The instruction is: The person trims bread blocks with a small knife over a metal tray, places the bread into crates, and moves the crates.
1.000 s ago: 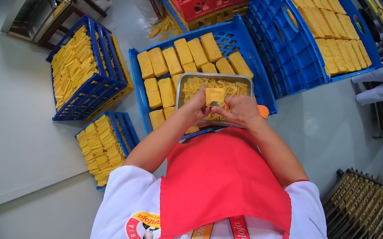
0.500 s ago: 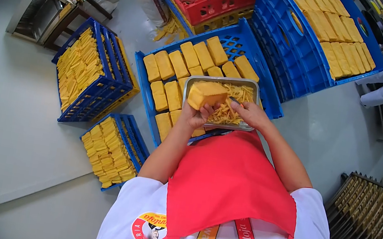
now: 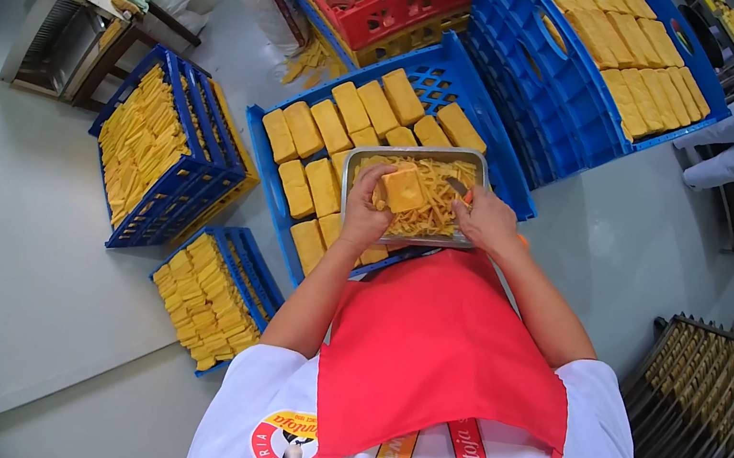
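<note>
My left hand [image 3: 368, 208] grips a yellow loaf-shaped cake [image 3: 408, 188] from its left side, end face up, over a metal tray [image 3: 349, 171]. Thin yellow trimmings [image 3: 434, 209] fill the tray. Closed round a handle with some orange on it, my right hand [image 3: 490, 223] holds a knife [image 3: 458, 187], its short dark blade just right of the cake. The tray sits at the near side of a blue crate [image 3: 519, 179], over rows of similar loaves [image 3: 323, 186].
Tall blue crates [image 3: 535, 92] with stacked loaves stand at the back right, red crates [image 3: 402, 17] behind. Crates of sliced pieces [image 3: 140, 147] are at left. A rack [image 3: 707, 402] stands at right. Another person's white-clad leg [image 3: 726, 144] shows at the far right.
The cake has been lowered toward the trimmings and turned, so its end face shows up. The knife blade is now more visible beside it. The view has shifted slightly.
</note>
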Demonstrator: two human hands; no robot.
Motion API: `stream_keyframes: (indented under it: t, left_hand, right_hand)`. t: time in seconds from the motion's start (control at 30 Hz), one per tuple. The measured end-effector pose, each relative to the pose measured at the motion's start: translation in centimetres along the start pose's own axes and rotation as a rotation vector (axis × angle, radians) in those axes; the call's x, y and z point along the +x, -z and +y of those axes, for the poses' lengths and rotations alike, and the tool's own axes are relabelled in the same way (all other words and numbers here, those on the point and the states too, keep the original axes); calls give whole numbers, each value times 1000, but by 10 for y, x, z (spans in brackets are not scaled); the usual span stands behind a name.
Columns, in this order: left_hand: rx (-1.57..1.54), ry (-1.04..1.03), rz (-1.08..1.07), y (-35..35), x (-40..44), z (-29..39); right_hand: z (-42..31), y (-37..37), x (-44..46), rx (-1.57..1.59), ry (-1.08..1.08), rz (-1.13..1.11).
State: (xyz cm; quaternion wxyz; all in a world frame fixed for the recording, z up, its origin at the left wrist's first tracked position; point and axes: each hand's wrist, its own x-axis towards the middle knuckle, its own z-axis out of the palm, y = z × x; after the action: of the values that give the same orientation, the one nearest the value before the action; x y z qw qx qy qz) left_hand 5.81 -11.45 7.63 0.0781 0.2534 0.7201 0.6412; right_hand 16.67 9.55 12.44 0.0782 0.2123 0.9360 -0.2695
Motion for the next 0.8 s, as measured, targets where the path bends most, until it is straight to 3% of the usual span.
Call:
stream_keyframes:
  t: [0.13, 0.2, 0.27, 0.33, 0.47, 0.57, 0.73, 0.8]
  left_hand:
    - [3, 28, 38, -2, 13, -1]
    - [342, -108, -14, 2, 32, 3]
    - [393, -211, 0, 2, 72, -4]
    - [792, -408, -62, 2, 121, -12]
    - [904, -523, -145, -14, 205, -40]
    - [1190, -698, -231, -32, 246, -75]
    - [1235, -727, -471, -65, 257, -111]
    - [1210, -428, -568, -79, 249, -124]
  right_hand:
    - [7, 3, -4, -93, 33, 82]
    - [9, 7, -7, -8, -54, -107]
    - [20, 1, -14, 8, -42, -86]
    - [24, 4, -23, 56, -79, -135]
    - [33, 11, -42, 122, -184, -122]
    - [30, 22, -53, 143, -254, -127]
    - [36, 13, -56, 156, -333, -117]
    - [37, 8, -51, 160, -341, -110]
